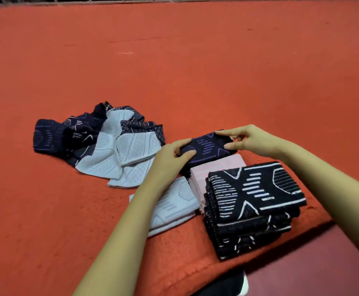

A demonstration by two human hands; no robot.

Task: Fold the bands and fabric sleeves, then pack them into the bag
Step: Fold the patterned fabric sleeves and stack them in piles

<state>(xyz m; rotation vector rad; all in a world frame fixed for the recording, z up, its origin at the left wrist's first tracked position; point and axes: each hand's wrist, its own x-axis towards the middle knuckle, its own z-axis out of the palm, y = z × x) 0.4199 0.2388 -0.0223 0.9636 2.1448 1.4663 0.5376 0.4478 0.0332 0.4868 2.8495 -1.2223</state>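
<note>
A folded dark sleeve with purple lines (207, 147) lies just beyond a folded pink stack (215, 168). My left hand (172, 155) grips its left end and my right hand (243, 138) pinches its right end. In front of the pink stack sits a stack of folded black sleeves with white lines (251, 206). A folded white sleeve (174, 207) lies under my left forearm. A loose heap of unfolded dark and white sleeves (101, 142) lies to the left. No bag is in view.
Everything rests on a wide orange cloth surface (195, 71) that stretches far back. Its near edge drops off at the lower right onto a dark red floor (324, 270). A rail runs along the far top edge.
</note>
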